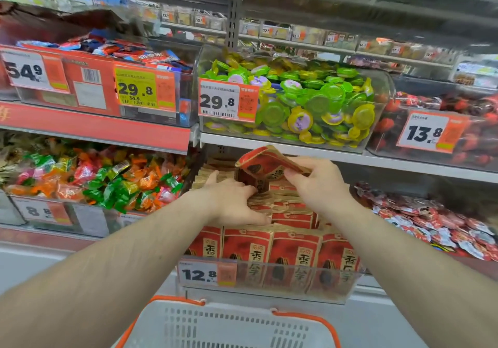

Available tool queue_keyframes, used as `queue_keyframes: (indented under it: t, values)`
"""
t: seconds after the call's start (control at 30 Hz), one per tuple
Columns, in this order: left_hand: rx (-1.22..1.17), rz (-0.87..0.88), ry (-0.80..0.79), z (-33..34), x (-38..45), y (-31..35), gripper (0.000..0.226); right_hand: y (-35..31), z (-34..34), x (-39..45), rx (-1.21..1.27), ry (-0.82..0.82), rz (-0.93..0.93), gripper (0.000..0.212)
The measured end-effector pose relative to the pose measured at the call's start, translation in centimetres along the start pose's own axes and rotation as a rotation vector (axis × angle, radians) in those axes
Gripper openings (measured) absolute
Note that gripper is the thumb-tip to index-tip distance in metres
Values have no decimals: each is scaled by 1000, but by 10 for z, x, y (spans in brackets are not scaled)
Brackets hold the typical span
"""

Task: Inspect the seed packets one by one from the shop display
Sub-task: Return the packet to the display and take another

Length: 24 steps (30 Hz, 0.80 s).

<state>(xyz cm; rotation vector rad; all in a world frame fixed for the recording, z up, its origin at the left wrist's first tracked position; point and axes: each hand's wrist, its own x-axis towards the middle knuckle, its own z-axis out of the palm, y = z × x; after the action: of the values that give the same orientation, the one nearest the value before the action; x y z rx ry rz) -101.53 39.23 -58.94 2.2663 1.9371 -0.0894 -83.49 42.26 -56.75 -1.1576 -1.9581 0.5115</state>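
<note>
Red and brown seed packets (pixel 293 250) stand in rows in a clear bin (pixel 334 288) on the lower shelf, behind a 12.8 price tag. My right hand (pixel 320 183) pinches one seed packet (pixel 265 163) by its edge and holds it tilted above the rows, just under the shelf above. My left hand (pixel 231 199) rests on the tops of the packed packets, its fingers spread, with the fingertips against another packet (pixel 249 179) standing up beneath the lifted one.
A grey shopping basket (pixel 229 326) with an orange rim sits below my arms. Bins of wrapped sweets (pixel 94 180) lie to the left, red snack packs (pixel 431 218) to the right. Green jelly cups (pixel 318 100) fill the bin on the shelf (pixel 404 163) above.
</note>
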Motion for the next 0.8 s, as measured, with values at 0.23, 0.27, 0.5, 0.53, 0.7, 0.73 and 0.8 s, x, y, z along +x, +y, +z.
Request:
queue_keyframes:
  t: [0.23, 0.27, 0.5, 0.53, 0.7, 0.73, 0.8]
  values:
    - [9, 7, -12, -3, 5, 0, 85, 14, 12, 15, -141, -121, 77, 27]
    - [12, 4, -11, -3, 6, 1, 86, 13, 14, 18, -167, -143, 83, 27]
    - [60, -16, -12, -3, 17, 0, 88, 15, 37, 52, -392, -355, 94, 29]
    - [75, -15, -16, -4, 19, 0, 87, 16, 40, 56, -440, -392, 113, 32]
    - [71, 9, -15, -4, 24, -4, 75, 19, 54, 75, -647, -413, 142, 34]
    - [53, 5, -13, -2, 25, -5, 77, 19, 56, 77, -681, -373, 130, 33]
    - [33, -4, -1, 1, 25, -6, 81, 18, 60, 76, -720, -294, 71, 27]
